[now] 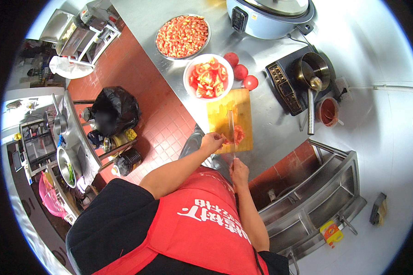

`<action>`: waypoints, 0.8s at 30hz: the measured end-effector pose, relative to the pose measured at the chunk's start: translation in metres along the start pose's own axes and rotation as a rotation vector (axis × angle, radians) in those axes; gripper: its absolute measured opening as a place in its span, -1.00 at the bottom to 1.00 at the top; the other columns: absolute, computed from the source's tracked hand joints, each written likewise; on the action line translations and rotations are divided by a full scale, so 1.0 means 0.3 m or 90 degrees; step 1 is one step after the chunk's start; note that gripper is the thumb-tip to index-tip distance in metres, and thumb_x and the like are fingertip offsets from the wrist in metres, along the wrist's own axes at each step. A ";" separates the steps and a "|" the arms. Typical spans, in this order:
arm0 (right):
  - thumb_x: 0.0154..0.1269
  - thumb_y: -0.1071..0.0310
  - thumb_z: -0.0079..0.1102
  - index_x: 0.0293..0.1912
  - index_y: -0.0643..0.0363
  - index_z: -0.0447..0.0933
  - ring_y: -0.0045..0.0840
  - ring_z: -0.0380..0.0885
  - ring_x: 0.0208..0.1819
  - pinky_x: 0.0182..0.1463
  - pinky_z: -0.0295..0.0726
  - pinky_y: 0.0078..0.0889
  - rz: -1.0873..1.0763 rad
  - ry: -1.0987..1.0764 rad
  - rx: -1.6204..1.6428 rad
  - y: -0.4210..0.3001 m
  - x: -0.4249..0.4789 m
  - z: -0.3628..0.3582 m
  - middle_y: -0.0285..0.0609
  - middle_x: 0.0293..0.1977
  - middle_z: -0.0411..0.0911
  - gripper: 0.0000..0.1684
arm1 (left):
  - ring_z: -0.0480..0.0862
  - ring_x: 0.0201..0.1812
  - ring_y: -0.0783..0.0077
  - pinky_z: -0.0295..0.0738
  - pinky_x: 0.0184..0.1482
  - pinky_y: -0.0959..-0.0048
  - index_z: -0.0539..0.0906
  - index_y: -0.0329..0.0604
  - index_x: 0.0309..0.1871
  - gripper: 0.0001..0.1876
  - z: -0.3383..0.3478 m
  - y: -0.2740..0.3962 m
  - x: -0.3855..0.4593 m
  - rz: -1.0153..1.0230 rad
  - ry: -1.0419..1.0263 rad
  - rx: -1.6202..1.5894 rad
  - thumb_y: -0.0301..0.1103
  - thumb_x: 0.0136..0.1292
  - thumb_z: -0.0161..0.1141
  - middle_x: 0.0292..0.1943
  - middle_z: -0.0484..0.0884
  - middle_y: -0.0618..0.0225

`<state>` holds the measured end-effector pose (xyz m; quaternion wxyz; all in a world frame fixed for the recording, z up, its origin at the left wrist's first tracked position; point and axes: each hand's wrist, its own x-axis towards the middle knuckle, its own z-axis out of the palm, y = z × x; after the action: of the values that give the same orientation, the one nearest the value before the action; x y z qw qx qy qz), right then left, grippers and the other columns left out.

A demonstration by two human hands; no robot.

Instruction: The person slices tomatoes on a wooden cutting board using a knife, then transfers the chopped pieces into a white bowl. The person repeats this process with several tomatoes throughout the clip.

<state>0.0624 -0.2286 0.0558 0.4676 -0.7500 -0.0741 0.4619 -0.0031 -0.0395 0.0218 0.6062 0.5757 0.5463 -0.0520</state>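
My right hand (240,171) grips the handle of a kitchen knife (231,129), whose blade points away from me over a wooden cutting board (243,106). Just right of the blade lies a cut piece of tomato (239,134) on the board. Left of the blade, the fingertips of my left hand (212,142) pinch a small tomato piece (225,139), partly hidden by the fingers. Beyond the board stands a white bowl (206,99) heaped with tomato wedges (208,78). Three whole tomatoes (240,72) sit beside it on the steel table (261,137).
A metal bowl of diced tomatoes (182,36) and a large rice cooker (268,20) stand farther back. To the right are an induction cooker (285,90) with a saucepan (304,65) and a tub of red sauce (328,111). A steel sink (330,202) is at lower right.
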 end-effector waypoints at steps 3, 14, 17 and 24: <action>0.63 -0.01 -0.11 -0.52 0.20 0.44 -0.60 0.34 -0.62 -0.50 0.30 -0.43 -0.165 0.026 -0.166 -0.028 -0.019 -0.032 -0.31 -0.68 0.37 -0.37 | 0.71 -0.47 0.55 0.66 -0.43 0.46 0.72 -0.36 -0.33 -0.68 0.012 0.001 0.004 -0.079 -0.025 -0.128 -0.20 0.33 0.32 -0.45 0.74 0.28; 0.60 -0.02 -0.07 -0.52 0.22 0.45 -0.56 0.36 -0.58 -0.45 0.34 -0.38 -0.028 -0.028 -0.095 -0.100 -0.023 -0.118 -0.26 -0.67 0.36 -0.38 | 0.65 0.02 -0.13 0.64 0.04 0.11 0.58 -0.12 0.17 -0.56 0.007 -0.041 0.092 0.347 0.028 0.272 -0.40 0.17 0.25 -0.01 0.60 0.01; 0.61 -0.01 -0.08 -0.52 0.23 0.45 -0.56 0.35 -0.57 -0.44 0.33 -0.37 -0.028 -0.024 -0.077 -0.110 -0.019 -0.099 -0.25 -0.66 0.37 -0.38 | 0.61 0.10 -0.07 0.63 0.04 0.08 0.53 -0.08 0.21 -0.51 -0.002 -0.045 0.107 0.397 -0.089 0.346 -0.35 0.17 0.29 0.10 0.49 0.01; 0.60 0.01 -0.07 -0.51 0.28 0.45 -0.52 0.36 -0.55 -0.42 0.35 -0.32 -0.009 -0.016 -0.030 -0.133 -0.028 -0.081 -0.20 -0.65 0.36 -0.38 | 0.68 -0.03 -0.01 0.64 -0.04 0.10 0.61 -0.10 0.00 -0.68 -0.052 0.008 0.020 0.300 -0.046 0.364 -0.27 0.21 0.33 -0.01 0.58 0.13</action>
<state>0.0890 -0.2265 0.0950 0.4523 -0.7545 -0.0959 0.4659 -0.0085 -0.0234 0.0230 0.4351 0.8296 0.3404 -0.0812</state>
